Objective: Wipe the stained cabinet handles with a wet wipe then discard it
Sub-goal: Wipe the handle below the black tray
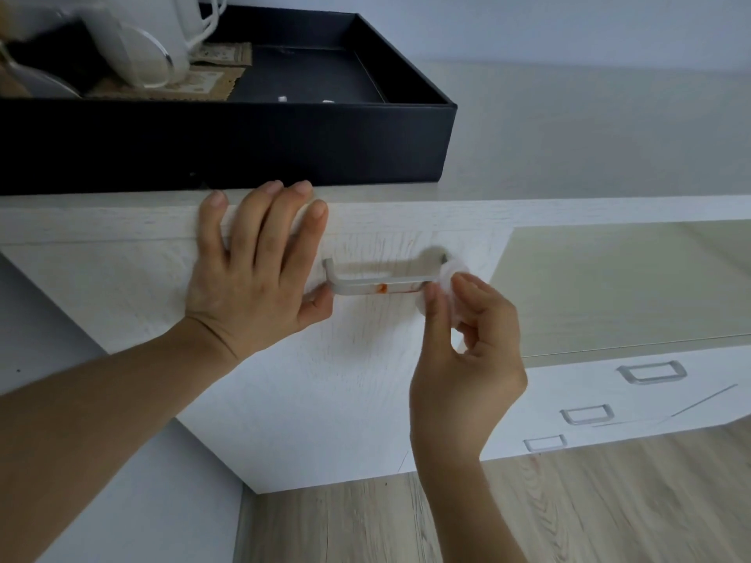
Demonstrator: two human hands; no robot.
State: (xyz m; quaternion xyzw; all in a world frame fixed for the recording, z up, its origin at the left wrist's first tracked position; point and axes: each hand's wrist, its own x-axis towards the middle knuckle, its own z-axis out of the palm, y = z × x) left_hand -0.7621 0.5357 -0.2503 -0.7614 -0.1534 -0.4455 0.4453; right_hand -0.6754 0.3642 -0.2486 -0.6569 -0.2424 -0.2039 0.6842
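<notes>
1. No text, label, brand, number or sign can be read anywhere in the head view.
2. The printed paper packets in the black tray are too blurred to read.

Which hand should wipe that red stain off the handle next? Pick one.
Right hand: it already pinches the wet wipe at the handle's right end, beside the red stain. Left hand braces the cabinet.

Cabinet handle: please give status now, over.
Left hand flat on cabinet front, thumb by handle. Right hand pinches wet wipe at handle's right end. Red stain remains. Nothing blocking.
</notes>
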